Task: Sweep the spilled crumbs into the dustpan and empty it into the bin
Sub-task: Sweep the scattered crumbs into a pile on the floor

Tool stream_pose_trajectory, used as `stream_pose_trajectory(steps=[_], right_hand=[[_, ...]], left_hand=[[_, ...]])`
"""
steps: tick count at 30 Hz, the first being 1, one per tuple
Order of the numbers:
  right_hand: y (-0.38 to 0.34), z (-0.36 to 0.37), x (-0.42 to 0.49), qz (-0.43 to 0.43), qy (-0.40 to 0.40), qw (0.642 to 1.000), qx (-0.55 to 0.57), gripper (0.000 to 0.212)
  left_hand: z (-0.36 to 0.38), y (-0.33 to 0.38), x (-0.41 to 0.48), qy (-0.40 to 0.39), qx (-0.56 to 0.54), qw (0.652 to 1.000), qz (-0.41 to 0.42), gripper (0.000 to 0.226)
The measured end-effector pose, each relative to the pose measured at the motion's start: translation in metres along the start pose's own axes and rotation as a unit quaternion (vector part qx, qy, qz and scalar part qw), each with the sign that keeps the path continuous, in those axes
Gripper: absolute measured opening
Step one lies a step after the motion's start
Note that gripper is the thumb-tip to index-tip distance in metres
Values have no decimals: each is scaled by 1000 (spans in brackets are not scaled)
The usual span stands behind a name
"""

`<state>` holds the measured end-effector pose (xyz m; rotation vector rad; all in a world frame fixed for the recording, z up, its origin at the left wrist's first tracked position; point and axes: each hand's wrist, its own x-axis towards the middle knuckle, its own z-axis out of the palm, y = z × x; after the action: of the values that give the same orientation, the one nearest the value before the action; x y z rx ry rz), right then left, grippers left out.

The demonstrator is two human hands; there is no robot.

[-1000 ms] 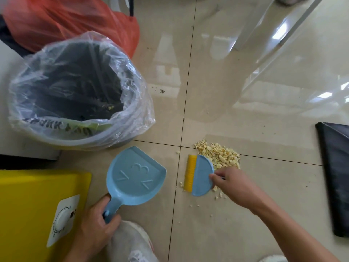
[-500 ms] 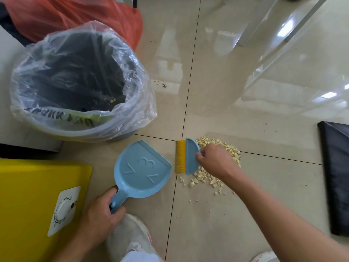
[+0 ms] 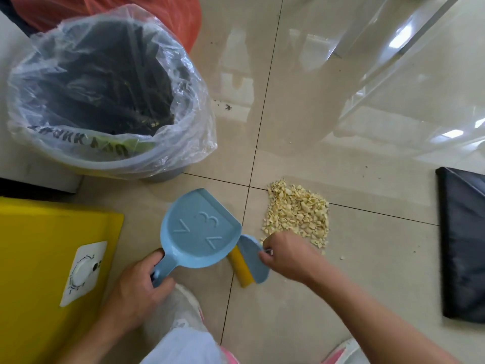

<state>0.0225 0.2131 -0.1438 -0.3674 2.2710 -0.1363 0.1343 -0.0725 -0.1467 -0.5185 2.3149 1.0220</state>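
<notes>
A heap of pale yellow crumbs lies on the tiled floor just right of a tile joint. My left hand grips the handle of a light blue dustpan, whose tray shows embossed marks and holds nothing visible. My right hand holds a small blue brush with yellow bristles by the dustpan's right edge, below the heap's lower left corner. A round bin lined with a clear plastic bag stands at the upper left, its inside dark.
A yellow panel with a white dial lies at the lower left. An orange bag sits behind the bin. A black sheet lies on the floor at the right. My shoes show at the bottom. White furniture legs stand upper right.
My right hand has drawn the brush down and left, from the heap's left side to the dustpan's right edge. The crumbs look gathered into a tighter heap. The dustpan has shifted slightly right.
</notes>
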Motion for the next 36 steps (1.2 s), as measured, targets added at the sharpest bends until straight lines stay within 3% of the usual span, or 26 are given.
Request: stream_pose_trajectory(steps=[7, 14, 17, 21, 23, 27, 30, 36], right_hand=[[76, -40, -15, 132, 83, 987, 31, 29], [8, -40, -5, 34, 63, 990, 119, 31], [-13, -25, 22, 36, 81, 994, 60, 27], [19, -40, 31, 98, 131, 986, 40, 25], [29, -49, 21, 77, 123, 988, 43, 26], [11, -34, -23, -61, -7, 997, -47, 28], [12, 1, -42, -97, -85, 981, -145, 25], [70, -20, -7, -13, -3, 984, -177, 30]], left_hand=[[20, 12, -8, -16, -48, 998, -27, 22], [-5, 18, 3, 6, -93, 996, -3, 21], [-4, 18, 11, 21, -106, 994, 0, 25], [2, 20, 14, 16, -103, 994, -11, 20], [5, 17, 14, 1, -101, 995, -22, 12], [17, 12, 6, -25, -107, 993, -49, 20], [22, 8, 0, -46, -131, 988, -60, 21], [22, 16, -2, -57, -200, 974, -85, 19]])
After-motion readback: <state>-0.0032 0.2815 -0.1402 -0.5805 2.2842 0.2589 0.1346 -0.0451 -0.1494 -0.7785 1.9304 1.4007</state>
